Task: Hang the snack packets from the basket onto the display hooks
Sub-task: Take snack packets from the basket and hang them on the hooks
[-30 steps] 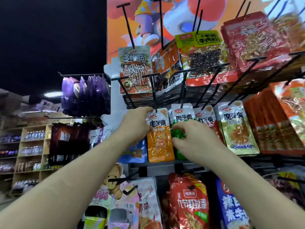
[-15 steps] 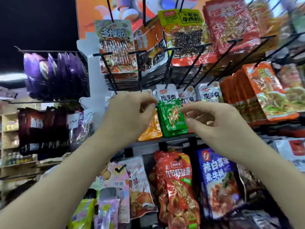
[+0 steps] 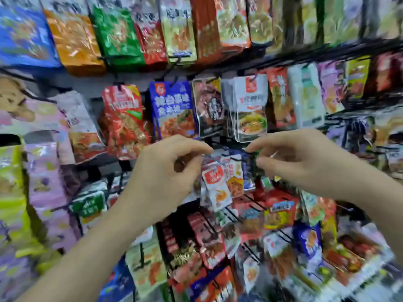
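Fingers (image 3: 192,147) of my left hand (image 3: 165,171) curl, thumb and forefinger nearly meeting; I cannot tell if they pinch anything. A small red-and-white snack packet (image 3: 218,188) hangs between both hands, its label too blurred to read. My right hand (image 3: 305,164) curls likewise, equally unclear.

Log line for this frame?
left hand: curled, grip unclear | right hand: curled, grip unclear | site: small hanging packets | view: blurred
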Demonstrator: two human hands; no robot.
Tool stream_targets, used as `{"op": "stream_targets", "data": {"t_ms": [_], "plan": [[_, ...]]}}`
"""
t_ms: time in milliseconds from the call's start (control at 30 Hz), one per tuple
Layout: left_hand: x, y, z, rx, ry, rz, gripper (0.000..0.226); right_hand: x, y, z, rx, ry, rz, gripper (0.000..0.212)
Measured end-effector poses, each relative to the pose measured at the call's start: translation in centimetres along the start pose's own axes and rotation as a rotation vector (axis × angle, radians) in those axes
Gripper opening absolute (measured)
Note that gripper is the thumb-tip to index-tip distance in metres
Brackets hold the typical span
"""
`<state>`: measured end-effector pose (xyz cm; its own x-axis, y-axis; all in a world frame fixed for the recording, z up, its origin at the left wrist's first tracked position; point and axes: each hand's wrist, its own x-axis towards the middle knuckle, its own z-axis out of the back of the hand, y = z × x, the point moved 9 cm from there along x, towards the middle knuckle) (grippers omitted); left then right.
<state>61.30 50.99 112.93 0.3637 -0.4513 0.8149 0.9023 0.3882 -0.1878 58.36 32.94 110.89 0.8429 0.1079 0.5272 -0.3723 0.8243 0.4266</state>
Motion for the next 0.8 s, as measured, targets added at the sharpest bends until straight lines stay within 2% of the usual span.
{"op": "stream_targets", "data": {"t_ms": [233,300,400,600,700,800], "plan": [[-10.5,-7.4,-16.6,-0.194,0.305,0.145,0.016,-19.3,-11.8,-2.0,-0.251,0.218,-0.388,0.024],[-13.9,-9.7,-21.8,-0.208,0.405,0.147,0.019,-25.7,-15.2,-2.4,-0.264,0.259,-0.481,0.023],[-20.0,-13.4,-29.6,-0.284,0.582,0.185,0.021,-36.3,-20.1,-3.3,-0.180,0.268,-0.738,0.041],[-32.5,-18.5,-44.6,-0.508,0.915,0.434,0.017,-58.1,-27.1,-5.2,-0.009,-0.025,-1.277,0.056],[-39.7,-21.0,-51.5,-0.582,1.055,0.511,0.025,-67.9,-29.2,-7.9,0.033,-0.163,-1.483,0.054],[-48.1,-23.2,-58.4,-0.578,1.236,0.505,0.020,-77.0,-30.7,-12.4,0.059,-0.291,-1.690,0.047]]}}
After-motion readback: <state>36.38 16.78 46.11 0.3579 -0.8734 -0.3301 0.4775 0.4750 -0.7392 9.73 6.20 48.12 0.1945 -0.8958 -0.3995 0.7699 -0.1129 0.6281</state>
